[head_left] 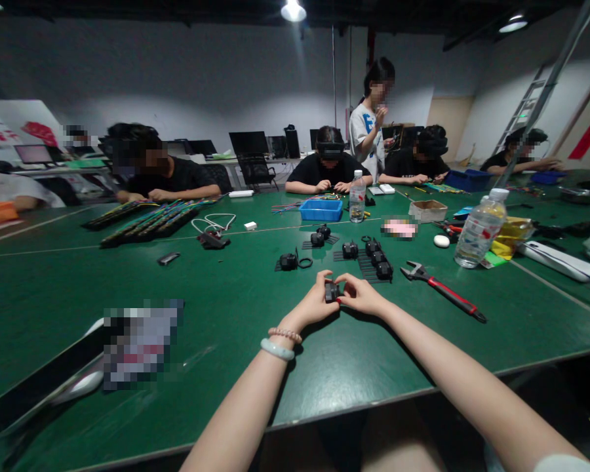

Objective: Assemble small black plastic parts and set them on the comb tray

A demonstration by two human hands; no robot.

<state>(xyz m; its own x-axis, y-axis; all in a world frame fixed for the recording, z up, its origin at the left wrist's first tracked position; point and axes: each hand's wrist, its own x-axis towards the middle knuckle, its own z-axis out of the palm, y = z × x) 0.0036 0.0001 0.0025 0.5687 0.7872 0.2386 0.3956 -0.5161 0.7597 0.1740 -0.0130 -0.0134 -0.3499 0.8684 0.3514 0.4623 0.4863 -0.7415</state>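
Between my two hands is a small black plastic part (331,292), held just above the green table. My left hand (319,301) has its thumb and fingers closed round the left side of it. On its other side my right hand (361,295) pinches the part with thumb and forefinger. Just beyond my hands lie several similar black parts with comb-like bars, among them one black part (384,270) at the right and another (288,261) beside a black ring (305,263). The fingers hide some of the held part.
An adjustable wrench (445,292) with a red and black handle lies at right, near a water bottle (480,229). Farther back are a blue tray (321,210) and a second bottle (356,196). Bundled wires (152,219) lie far left. Several people work across the green table (226,367).
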